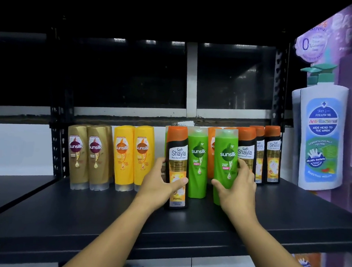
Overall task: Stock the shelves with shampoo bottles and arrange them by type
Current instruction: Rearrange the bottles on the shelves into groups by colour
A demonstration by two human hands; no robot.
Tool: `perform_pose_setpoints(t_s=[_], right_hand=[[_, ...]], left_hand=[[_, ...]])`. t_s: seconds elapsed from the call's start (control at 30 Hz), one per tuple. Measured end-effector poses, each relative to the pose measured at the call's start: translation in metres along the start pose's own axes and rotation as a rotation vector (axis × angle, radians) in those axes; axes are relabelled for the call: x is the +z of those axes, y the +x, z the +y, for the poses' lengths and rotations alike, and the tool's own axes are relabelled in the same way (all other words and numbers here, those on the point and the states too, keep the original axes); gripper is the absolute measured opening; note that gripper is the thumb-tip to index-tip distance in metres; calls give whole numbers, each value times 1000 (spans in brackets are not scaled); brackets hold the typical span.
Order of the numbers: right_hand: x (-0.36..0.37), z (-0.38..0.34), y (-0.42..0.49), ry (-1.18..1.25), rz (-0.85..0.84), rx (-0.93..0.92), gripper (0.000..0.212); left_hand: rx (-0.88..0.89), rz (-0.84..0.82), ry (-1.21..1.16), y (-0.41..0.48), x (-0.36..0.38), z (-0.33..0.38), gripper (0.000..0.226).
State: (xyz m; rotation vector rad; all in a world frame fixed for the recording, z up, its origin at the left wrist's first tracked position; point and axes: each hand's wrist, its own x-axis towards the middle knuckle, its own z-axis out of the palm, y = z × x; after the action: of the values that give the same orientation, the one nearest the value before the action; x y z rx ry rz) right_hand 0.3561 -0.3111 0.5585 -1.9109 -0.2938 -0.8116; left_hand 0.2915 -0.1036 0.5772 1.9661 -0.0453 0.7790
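Observation:
Shampoo bottles stand in a row on a black shelf [104, 215]. My left hand [159, 186] grips a black Safi Shayla bottle with an orange cap [178, 154], standing forward of the row. My right hand [236, 190] grips a green Sunsilk bottle [225, 155], also forward. A second green Sunsilk bottle [197, 161] stands between them. Gold Sunsilk bottles [87, 156] and yellow Sunsilk bottles [132, 157] are on the left. More Safi Shayla bottles [271, 153] stand on the right, with orange bottles [211, 154] partly hidden behind.
A large white anti-bacterial wash pump bottle [321, 138] stands at the right, beside a purple display panel [345, 40]. A black perforated upright [57, 138] frames the shelf's left side and another [279, 86] its right. The shelf's front edge runs below my forearms.

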Motion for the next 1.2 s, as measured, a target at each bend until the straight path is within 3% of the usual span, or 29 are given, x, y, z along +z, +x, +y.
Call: perform_pose_setpoints(t_s=[0.1, 0.23, 0.3, 0.43, 0.5, 0.6, 0.67, 0.8, 0.93, 1.03, 1.1, 1.13, 1.2], right_hand=[[-6, -2, -2, 80, -12, 25, 85], [-28, -2, -13, 274, 41, -1, 51], [-41, -1, -21, 388, -79, -16, 42], [-64, 5, -31, 426, -411, -36, 68], [-73, 12, -30, 350, -395, -21, 76], [-84, 24, -24, 251, -346, -8, 70], [-92, 30, -17, 188, -311, 3, 67], [-98, 49, -1, 94, -263, 62, 75], [-100, 55, 6, 24, -207, 86, 77], [-100, 54, -5, -133, 34, -86, 71], [-98, 47, -18, -179, 111, -292, 54], [-95, 41, -23, -169, 54, -387, 44], [-84, 25, -32, -153, -231, -473, 30]], left_hand=[[33, -88, 36, -5, 0, -2, 64], [51, -203, 3, -12, 10, 5, 64], [93, -235, 1, -18, 23, 13, 53], [137, -232, -85, -23, 66, 24, 27], [128, -264, -158, -24, 85, 30, 24], [33, -344, -240, -23, 101, 36, 29], [36, -370, -147, -19, 102, 35, 29], [162, -471, 284, -19, 89, 35, 30], [174, -568, 465, -24, 72, 29, 33], [197, -585, 564, -23, 55, 23, 31], [200, -585, 615, -22, 42, 17, 30], [192, -578, 637, -20, 35, 15, 30], [172, -550, 674, -16, 21, 8, 30]])
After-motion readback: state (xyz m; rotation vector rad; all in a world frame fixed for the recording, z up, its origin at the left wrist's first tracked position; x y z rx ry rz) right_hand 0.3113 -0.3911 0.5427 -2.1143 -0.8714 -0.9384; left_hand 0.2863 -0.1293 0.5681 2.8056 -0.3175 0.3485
